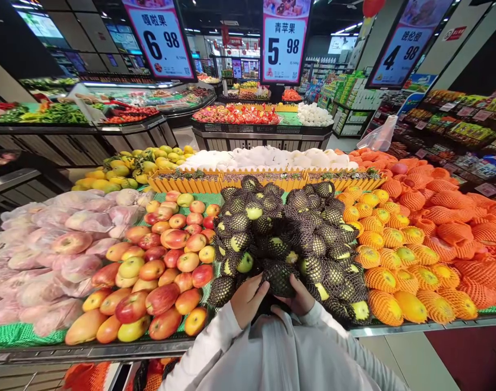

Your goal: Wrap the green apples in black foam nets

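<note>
Close to my body, a green apple in a black foam net sits between my two hands. My left hand grips it from the left, with the fingertips at its upper edge. From the right side, my right hand holds the same apple, fingers curled on the net. Just beyond lies a pile of green apples in black nets, with a dark gap in its middle. A few, such as one green apple at the left of the pile, show bare skin.
Red-yellow apples and bagged pink apples lie left. Netted oranges and orange-netted fruit lie right. A small yellow fence stands behind; price screens hang above. The metal display edge runs in front.
</note>
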Demonstrator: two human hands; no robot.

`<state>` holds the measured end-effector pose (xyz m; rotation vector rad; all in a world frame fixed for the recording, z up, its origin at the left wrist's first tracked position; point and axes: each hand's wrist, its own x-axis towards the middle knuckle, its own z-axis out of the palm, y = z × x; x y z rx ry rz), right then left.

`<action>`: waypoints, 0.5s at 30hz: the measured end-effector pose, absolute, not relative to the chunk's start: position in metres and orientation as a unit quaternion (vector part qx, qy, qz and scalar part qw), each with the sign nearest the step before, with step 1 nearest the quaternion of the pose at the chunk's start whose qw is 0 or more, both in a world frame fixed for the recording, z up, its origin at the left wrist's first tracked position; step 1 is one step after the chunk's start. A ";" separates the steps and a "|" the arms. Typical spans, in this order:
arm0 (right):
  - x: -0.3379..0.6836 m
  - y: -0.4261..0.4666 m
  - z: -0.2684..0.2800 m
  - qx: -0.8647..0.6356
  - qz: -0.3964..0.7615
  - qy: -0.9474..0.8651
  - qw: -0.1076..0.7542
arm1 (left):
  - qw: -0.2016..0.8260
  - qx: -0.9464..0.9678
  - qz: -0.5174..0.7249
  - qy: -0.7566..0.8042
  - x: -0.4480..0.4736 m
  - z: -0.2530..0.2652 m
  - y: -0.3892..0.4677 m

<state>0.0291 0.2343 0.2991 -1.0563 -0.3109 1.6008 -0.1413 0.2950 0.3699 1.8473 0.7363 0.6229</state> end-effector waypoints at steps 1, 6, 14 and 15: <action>0.030 0.234 0.301 -0.449 0.681 -0.137 0.563 | 0.517 0.754 0.259 0.311 -0.141 0.369 0.296; 0.039 0.234 0.323 -0.417 0.647 -0.247 0.588 | 0.464 0.707 0.327 0.421 -0.145 0.358 0.302; 0.150 0.362 0.415 -0.609 0.213 -0.431 0.631 | 0.423 0.671 0.410 0.451 -0.180 0.337 0.316; 0.164 0.390 0.421 -0.667 0.122 -0.449 0.582 | 0.413 0.668 0.418 0.456 -0.183 0.334 0.318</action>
